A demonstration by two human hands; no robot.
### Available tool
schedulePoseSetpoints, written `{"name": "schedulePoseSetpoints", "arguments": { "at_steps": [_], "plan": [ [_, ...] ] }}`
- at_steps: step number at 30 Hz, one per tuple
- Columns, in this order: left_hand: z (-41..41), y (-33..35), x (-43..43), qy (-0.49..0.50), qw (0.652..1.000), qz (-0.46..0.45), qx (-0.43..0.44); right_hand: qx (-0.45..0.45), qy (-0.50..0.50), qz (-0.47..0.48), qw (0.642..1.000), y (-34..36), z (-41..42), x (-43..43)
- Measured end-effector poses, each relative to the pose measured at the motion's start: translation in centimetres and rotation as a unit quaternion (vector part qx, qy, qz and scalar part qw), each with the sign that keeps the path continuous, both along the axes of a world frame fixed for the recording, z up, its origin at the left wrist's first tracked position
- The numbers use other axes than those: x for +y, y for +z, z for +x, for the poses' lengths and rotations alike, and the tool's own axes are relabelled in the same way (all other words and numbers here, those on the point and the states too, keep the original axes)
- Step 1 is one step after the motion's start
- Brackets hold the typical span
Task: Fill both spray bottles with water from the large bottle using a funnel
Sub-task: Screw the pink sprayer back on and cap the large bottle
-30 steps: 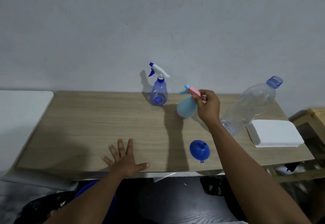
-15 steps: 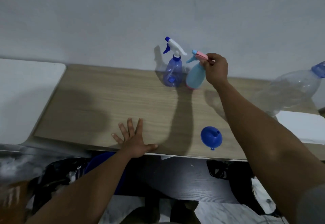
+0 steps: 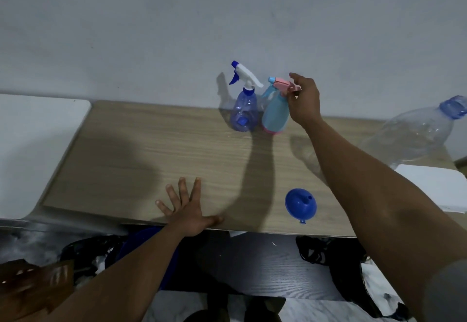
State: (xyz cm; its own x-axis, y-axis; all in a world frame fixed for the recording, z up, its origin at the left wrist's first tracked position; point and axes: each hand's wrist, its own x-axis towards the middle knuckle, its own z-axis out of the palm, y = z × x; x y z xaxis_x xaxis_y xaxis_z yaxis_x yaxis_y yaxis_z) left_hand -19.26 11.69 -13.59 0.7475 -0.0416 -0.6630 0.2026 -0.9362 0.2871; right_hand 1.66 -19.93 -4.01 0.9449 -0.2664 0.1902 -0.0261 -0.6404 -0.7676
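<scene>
The teal sprayer (image 3: 275,113) stands upright at the back of the table (image 3: 151,149), against the wall (image 3: 126,30), its side touching or almost touching the purple sprayer (image 3: 244,109) on its left. A person's right hand (image 3: 304,101) reaches across and curls thumb and fingers around the back end of the teal sprayer's pink head, with the index finger raised above it. The left hand (image 3: 188,210) lies flat on the table's near edge, fingers spread wide, holding nothing. The blue funnel (image 3: 300,206) sits mouth-down near the front edge, spout up, between the two arms. The clear big bottle (image 3: 414,137), blue-capped, stands at the table's right end, well apart from the sprayers, with a white pad (image 3: 434,185) just in front of it.
</scene>
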Motion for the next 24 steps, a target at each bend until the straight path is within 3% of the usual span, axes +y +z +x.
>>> {"name": "schedulePoseSetpoints", "arguments": {
  "at_steps": [7,11,14,18,24],
  "plan": [
    [0.1,-0.3,0.1,-0.002,1.000,0.001,-0.003,-0.053,-0.035,0.058,0.996,-0.6,-6.1,0.5],
    [-0.1,-0.6,0.1,0.008,1.000,0.000,-0.016,-0.010,-0.040,0.061,0.997,-3.3,-12.8,1.0],
    [-0.7,-0.8,0.0,0.014,0.998,-0.001,-0.059,0.005,-0.041,0.056,0.998,-5.2,-18.4,1.2],
    [-2.7,-0.9,-1.9,0.009,0.990,0.011,-0.141,0.028,-0.128,0.055,0.990,-6.9,-25.3,-0.2],
    [-4.9,-0.3,-9.0,-0.094,0.972,0.001,-0.216,0.090,-0.217,0.049,0.971,-8.8,-31.3,-5.2]
  ]
}}
